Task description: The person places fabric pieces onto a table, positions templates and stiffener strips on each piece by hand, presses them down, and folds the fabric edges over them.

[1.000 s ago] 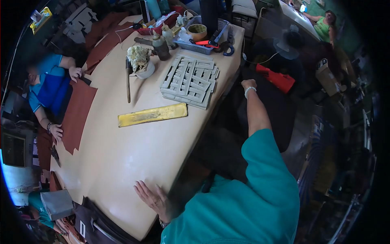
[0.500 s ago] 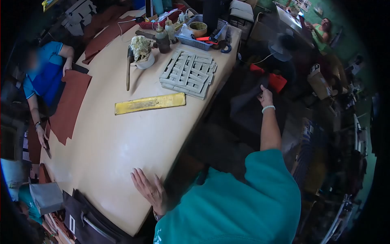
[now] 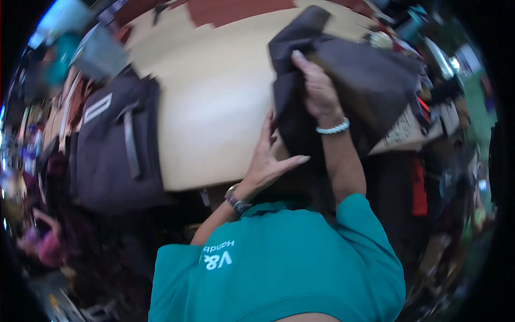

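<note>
**Dark sheet held up over the table at one o'clock**

With twelve taken as the far side, a large dark sheet (image 3: 370,70) was held by the right hand (image 3: 320,91) at one o'clock — raised and creased, its near part hung over the front edge of the pale table (image 3: 214,102). The sheet was gripped with the fingers laid long against it; the thumb could not be made out. The left hand (image 3: 268,161) was held open near the middle, its thumb spread towards three o'clock and its fingertips brought close to the sheet's left edge. Whether the sheet was touched by them could not be told.

At nine to ten o'clock, a dark folded piece (image 3: 115,155) with a white rectangle was draped over the table's edge. A grey box (image 3: 99,53) was seen at ten to eleven, and reddish-brown material (image 3: 236,11) was spread at twelve. At two to three o'clock, pale slatted pieces (image 3: 399,129) were partly covered by the sheet — blurred, like much of that side.
</note>
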Motion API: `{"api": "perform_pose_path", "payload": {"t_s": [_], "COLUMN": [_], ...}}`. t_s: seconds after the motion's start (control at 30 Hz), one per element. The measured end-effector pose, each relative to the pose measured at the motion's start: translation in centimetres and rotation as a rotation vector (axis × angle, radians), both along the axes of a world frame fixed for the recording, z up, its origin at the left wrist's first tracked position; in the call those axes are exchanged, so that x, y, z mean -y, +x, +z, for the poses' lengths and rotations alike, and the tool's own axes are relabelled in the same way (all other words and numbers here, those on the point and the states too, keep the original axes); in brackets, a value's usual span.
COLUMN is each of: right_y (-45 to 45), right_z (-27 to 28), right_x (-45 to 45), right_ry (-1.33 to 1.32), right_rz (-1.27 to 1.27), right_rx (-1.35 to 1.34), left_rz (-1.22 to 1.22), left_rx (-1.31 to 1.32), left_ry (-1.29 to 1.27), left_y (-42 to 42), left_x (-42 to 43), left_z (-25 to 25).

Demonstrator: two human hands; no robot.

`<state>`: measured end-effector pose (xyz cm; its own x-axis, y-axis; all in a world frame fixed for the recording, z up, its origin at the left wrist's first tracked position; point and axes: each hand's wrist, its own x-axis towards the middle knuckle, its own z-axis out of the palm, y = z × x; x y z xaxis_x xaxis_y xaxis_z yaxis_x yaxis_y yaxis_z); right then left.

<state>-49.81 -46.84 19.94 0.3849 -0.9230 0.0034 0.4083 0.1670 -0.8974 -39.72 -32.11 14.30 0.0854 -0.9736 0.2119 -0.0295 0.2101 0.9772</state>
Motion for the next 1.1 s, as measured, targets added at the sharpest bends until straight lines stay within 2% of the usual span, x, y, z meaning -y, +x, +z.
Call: {"api": "perform_pose_path", "payload": {"t_s": [0.03, 0.07, 0.13, 0.2, 0.27, 0.3, 0.33, 0.4, 0.47, 0.53, 0.6, 0.63, 0.67, 0.73, 0.8, 0.97, 1.07, 1.1], "right_y": [3.3, 5.9, 8.8, 8.4, 6.5, 5.6, 4.9, 2.8, 1.0, -0.2, -0.9, -1.2, -1.4, -1.9, -2.7, -5.1, -6.1, -6.0], "right_z": [-0.1, -0.2, -1.7, -2.2, -4.5, -5.7, -6.2, -8.8, -9.6, -10.0, -9.9, -9.8, -9.6, -9.3, -8.9, -8.0, -7.3, -7.4], "right_x": [-0.7, -1.7, -3.2, -4.4, -5.4, -6.2, -7.3, -7.7, -8.1, -8.3, -9.0, -9.4, -9.8, -11.0, -12.5, -16.8, -16.8, -16.1], "right_ry": [0.085, 0.162, -0.055, -0.535, -0.680, -0.757, -0.716, -0.715, -0.824, -0.839, -0.874, -0.899, -0.922, -0.946, -0.952, -0.892, -0.745, -0.737], "right_rz": [0.094, 0.179, 0.347, 0.242, 0.109, 0.039, -0.032, -0.080, -0.118, -0.111, -0.086, -0.063, -0.043, -0.005, 0.027, -0.034, -0.091, -0.213], "right_rx": [-0.033, -0.071, -0.120, -0.360, -0.680, -0.841, -1.121, -1.409, -1.634, -1.642, -1.605, -1.594, -1.582, -1.557, -1.531, -1.527, -1.445, -1.343], "left_rz": [-0.047, -0.016, 0.011, 0.221, 0.336, 0.321, 0.330, 0.343, 0.425, 0.538, 0.815, 0.881, 0.887, 0.819, 0.657, 0.269, 0.233, 0.196], "left_rx": [0.008, -0.161, -0.505, -0.665, -0.905, -0.961, -0.937, -0.893, -0.775, -0.357, 0.041, 0.313, 0.470, 0.562, 0.869, 1.032, 1.197, 1.185], "left_ry": [0.206, 0.227, 0.244, 0.300, 0.386, 0.373, 0.372, 0.379, 0.213, 0.334, 0.187, 0.146, 0.086, -0.106, -0.142, 0.045, 0.104, 0.139], "left_y": [1.2, 2.1, 3.0, 3.3, 4.3, 5.2, 6.0, 7.6, 9.3, 11.4, 11.6, 12.0, 12.1, 11.5, 11.0, 9.1, 7.6, 7.4], "left_x": [-0.1, -0.3, -0.5, -1.1, -1.7, -2.1, -2.8, -4.8, -6.9, -10.3, -11.4, -11.1, -10.5, -8.0, -5.4, -3.0, -4.2, -4.5], "left_z": [0.0, -0.4, -1.2, -1.0, -0.6, -1.8, -1.7, -1.2, -1.6, -1.9, -1.1, -0.2, 0.8, 1.6, 2.1, -1.8, -3.3, -3.1]}}
